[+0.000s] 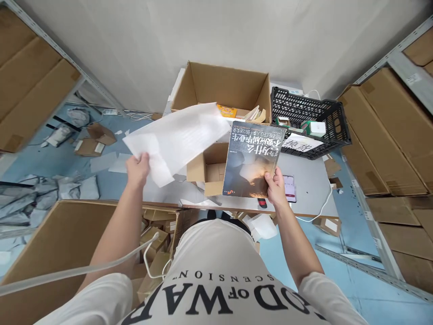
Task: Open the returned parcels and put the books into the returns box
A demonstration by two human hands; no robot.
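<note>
The right hand (pixel 276 187) is closed on the book (pixel 252 158) near its lower right corner, with the thumb on the front; its other fingers are mostly hidden behind. The left hand (pixel 138 169), well apart from it, pinches the white sheet (pixel 179 135) by its near left part. The book is held up over the bench (pixel 314 201), partly in front of the small box (pixel 196 169), and its title is upside down.

I judge the book to be of moderate weight and rather stiff, but its pages can bend when only one corner is held. The front seems glossy — so it may slide under the thumb — and the corners can be crushed. A hold at the middle of the edge should be steadier. The sheet looks very light and soft; it folds easily and may tear, so two corners are the best places to take it.
</note>
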